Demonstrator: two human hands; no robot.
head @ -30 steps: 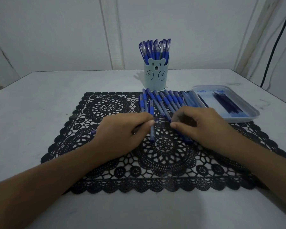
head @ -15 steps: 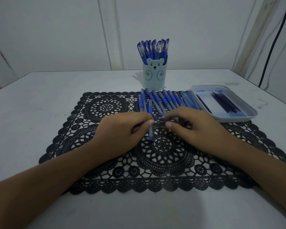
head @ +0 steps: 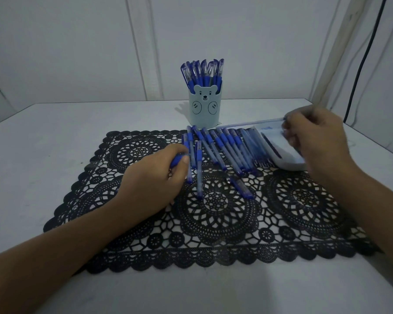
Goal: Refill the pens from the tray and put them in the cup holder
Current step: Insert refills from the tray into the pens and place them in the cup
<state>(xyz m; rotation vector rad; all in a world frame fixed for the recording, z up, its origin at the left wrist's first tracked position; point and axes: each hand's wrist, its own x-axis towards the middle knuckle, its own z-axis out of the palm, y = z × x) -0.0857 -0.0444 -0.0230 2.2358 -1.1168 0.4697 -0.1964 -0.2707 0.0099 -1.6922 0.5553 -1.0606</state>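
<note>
Pens (head: 222,146) lie in a slanted row on the black lace placemat (head: 213,223), between the bear-faced cup holder (head: 205,109), already packed with upright ones, and the white tray (head: 288,165) of dark refills (head: 271,146). I judge them light, stiff and smooth-barrelled, so apt to roll. The blue rubber sleeve near the tip looks the surest place to take hold. The thin refills would likely flex, so they are best pinched mid-length.

The left hand (head: 154,184) grips one blue pen (head: 177,160) between its thumb and curled fingers. The right hand (head: 315,134) hangs over the tray, fingers bent down and blurred; whether it has a refill I cannot tell.

Half a second ago both hands met over the mat's middle. Since then the right has swung out to the tray, uncovering a lone pen (head: 241,186) below the row, while the left has kept its place.
</note>
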